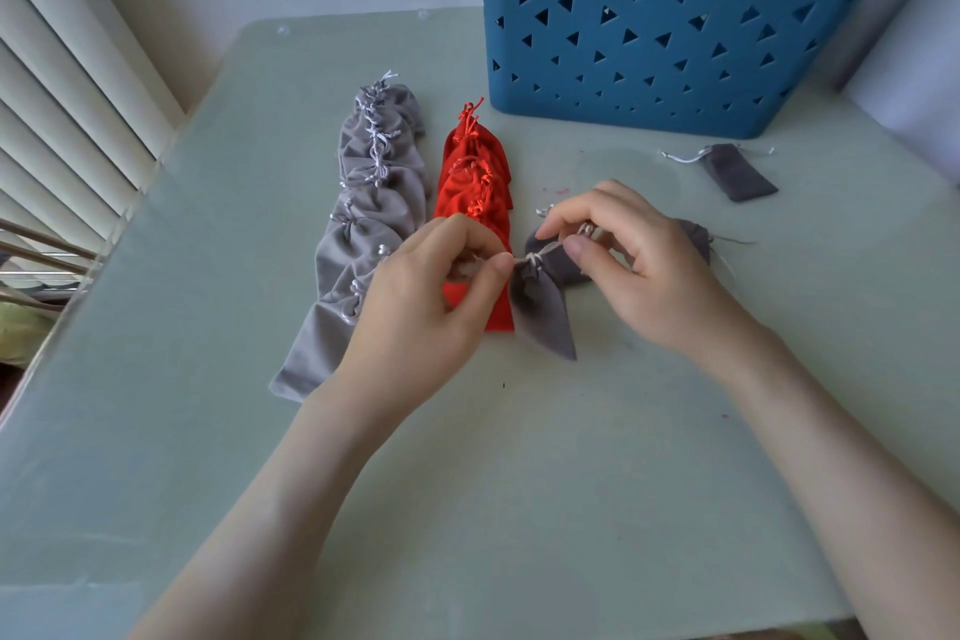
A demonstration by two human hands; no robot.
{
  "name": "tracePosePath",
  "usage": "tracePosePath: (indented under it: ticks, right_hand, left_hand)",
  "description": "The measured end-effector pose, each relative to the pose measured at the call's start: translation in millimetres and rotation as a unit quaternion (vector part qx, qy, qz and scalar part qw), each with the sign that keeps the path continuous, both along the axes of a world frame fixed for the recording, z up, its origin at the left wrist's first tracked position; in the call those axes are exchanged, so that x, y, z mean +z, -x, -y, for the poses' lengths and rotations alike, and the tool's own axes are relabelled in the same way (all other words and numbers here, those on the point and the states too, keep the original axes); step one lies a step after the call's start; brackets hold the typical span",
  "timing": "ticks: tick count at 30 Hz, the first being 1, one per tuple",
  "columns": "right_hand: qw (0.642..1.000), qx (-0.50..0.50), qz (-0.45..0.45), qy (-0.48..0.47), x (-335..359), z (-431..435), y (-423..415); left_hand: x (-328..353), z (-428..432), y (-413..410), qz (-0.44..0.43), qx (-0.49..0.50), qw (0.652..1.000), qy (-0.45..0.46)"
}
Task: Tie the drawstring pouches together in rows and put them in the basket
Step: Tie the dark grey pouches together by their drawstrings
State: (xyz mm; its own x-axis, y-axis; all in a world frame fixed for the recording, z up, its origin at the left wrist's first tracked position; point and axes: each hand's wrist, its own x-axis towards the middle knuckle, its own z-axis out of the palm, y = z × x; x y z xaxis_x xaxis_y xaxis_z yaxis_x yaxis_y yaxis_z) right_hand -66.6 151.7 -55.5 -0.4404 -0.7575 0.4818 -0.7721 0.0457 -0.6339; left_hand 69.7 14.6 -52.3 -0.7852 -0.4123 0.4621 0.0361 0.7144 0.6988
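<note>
the grey pouches are soft matt cloth with a velvety nap, bunched into folds. the red pouches are the same napped cloth, their red cords slick and glossy. the dark pouches are matt too, their cord smooth white string. the basket is hard, smooth blue plastic. the worktop is smooth and faintly glossy.
</note>
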Motion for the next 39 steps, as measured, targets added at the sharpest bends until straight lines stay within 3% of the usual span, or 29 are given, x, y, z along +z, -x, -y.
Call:
tracePosePath:
  ticks: [8, 13, 18, 24, 33, 39]
  right_hand:
    - [0.994, 0.059, 0.090, -0.006, 8, 1, -9]
    - [0.968, 0.092, 0.234, 0.004, 7, 8, -20]
    - [0.959, 0.097, 0.266, 0.006, 2, 9, -22]
    - [0.957, 0.119, 0.263, 0.038, 4, 7, -23]
    - [0.971, 0.072, 0.207, 0.093, -1, 12, -25]
    - [0.986, 0.052, 0.121, 0.099, 0, 12, -21]
  left_hand:
    - [1, -1, 0, -0.054, -0.016, 0.998, 0.004]
    - [-4, -3, 3, -0.086, -0.003, 0.996, 0.030]
    - [-3, -7, 3, -0.082, -0.007, 0.997, 0.008]
    - [-4, -8, 4, -0.077, -0.012, 0.996, -0.038]
    - [-3, -6, 5, -0.025, -0.059, 0.984, -0.163]
    - [3, -8, 4, 0.016, -0.105, 0.974, -0.201]
